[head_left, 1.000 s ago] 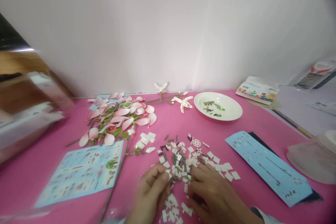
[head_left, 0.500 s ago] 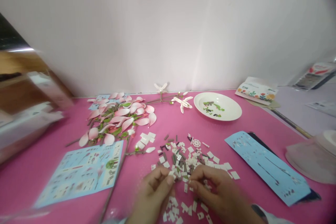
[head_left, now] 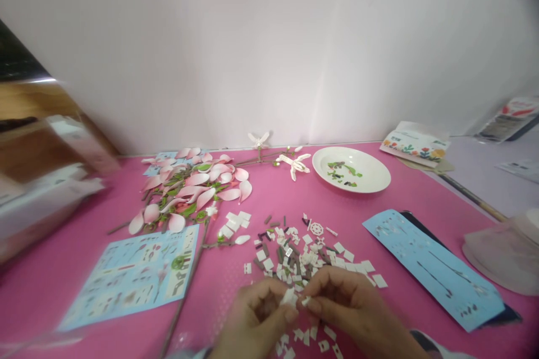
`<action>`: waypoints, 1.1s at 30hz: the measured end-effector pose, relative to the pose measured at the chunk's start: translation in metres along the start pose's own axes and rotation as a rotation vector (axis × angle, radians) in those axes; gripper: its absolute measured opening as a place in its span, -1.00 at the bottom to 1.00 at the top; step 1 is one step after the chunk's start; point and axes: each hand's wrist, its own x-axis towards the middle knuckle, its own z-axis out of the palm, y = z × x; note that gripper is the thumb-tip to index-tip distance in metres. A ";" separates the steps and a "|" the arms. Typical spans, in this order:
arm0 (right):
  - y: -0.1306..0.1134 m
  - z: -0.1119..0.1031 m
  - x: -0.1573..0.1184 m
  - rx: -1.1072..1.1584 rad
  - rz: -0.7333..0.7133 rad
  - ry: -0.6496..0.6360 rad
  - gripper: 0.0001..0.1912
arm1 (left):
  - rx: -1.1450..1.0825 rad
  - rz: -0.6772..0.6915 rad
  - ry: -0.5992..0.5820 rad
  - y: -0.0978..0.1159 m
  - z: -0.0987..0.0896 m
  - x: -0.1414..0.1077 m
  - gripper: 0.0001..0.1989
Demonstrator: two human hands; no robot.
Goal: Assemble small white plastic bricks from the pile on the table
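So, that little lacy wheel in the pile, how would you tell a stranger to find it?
On the pink tabletop, find the white plate. In front of it lies a pile of small white and brown pieces. At the pile's far edge sits a white spoked disc, round and lacy among flat rectangular tiles.

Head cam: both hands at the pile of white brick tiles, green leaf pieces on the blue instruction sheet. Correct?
No: in the head view the green leaf pieces lie on the white plate, not on a sheet. The rest stands: the left hand and right hand are at the pile of white brick tiles.
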 end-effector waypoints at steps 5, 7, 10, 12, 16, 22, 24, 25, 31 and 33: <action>0.004 -0.002 0.000 -0.127 -0.147 -0.020 -0.80 | 0.113 0.017 0.000 -0.004 -0.003 0.000 -0.66; 0.005 -0.002 -0.001 -0.172 -0.156 -0.016 -0.82 | 0.178 0.039 -0.010 -0.006 -0.005 0.000 -0.65; 0.003 -0.001 -0.001 -0.184 -0.139 -0.012 -0.82 | 0.262 0.057 -0.030 -0.010 -0.007 -0.002 -0.67; 0.002 0.000 -0.002 -0.175 -0.128 -0.019 -0.82 | 0.281 0.057 -0.041 -0.012 -0.008 -0.002 -0.67; 0.001 0.002 -0.003 -0.154 -0.091 -0.042 -0.81 | 0.330 0.065 -0.030 -0.015 -0.009 -0.002 -0.67; -0.001 0.003 -0.003 -0.223 -0.082 -0.023 -0.86 | 0.424 0.086 -0.015 -0.012 -0.006 -0.004 -0.68; -0.002 0.003 -0.003 -0.253 -0.100 -0.032 -0.86 | 0.443 0.087 -0.021 -0.009 -0.005 -0.004 -0.69; -0.002 0.002 -0.003 -0.265 -0.106 -0.039 -0.85 | 0.452 0.082 -0.021 -0.007 -0.005 -0.004 -0.70; -0.001 0.004 -0.005 -0.286 -0.093 -0.039 -0.81 | 0.549 0.084 -0.013 -0.005 -0.004 -0.005 -0.74; -0.002 0.005 -0.005 -0.283 -0.064 -0.040 -0.81 | 0.575 0.088 -0.004 -0.006 -0.005 -0.006 -0.75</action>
